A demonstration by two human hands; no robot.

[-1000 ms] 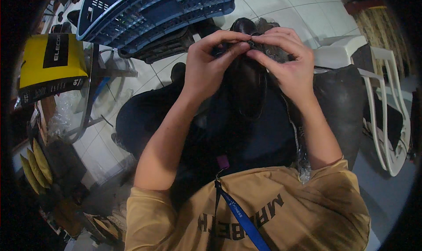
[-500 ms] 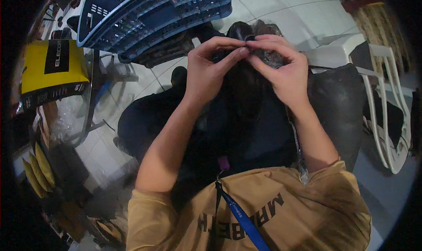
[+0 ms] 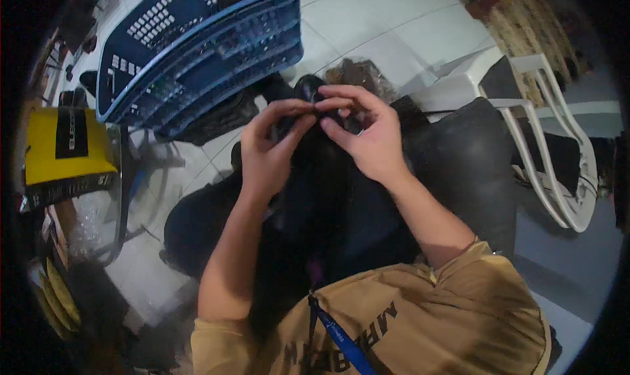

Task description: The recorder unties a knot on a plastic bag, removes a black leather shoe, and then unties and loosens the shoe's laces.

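Note:
Over my lap, the fingertips of my left hand (image 3: 268,142) and my right hand (image 3: 371,135) meet. Both are closed in a pinch, thumb against fingers. Something small and dark may be between the tips, but it is too small and dim to make out. Just past the fingertips shows a glossy black rounded thing, like a shoe toe (image 3: 307,88). Beyond my right fingers lies a brown item in clear plastic (image 3: 361,76). My dark-clothed legs (image 3: 328,211) are beneath the hands, mostly in shadow.
A blue slatted plastic crate (image 3: 210,53) stands ahead to the left. Left of it is a yellow and black package (image 3: 69,145) beside a metal frame leg. A white plastic chair (image 3: 548,139) is at the right. Light tiles (image 3: 367,20) cover the floor.
My view has shifted, so the crate and chair sit further left in it. My joined hands appear lower and further left, still pinched together at the fingertips.

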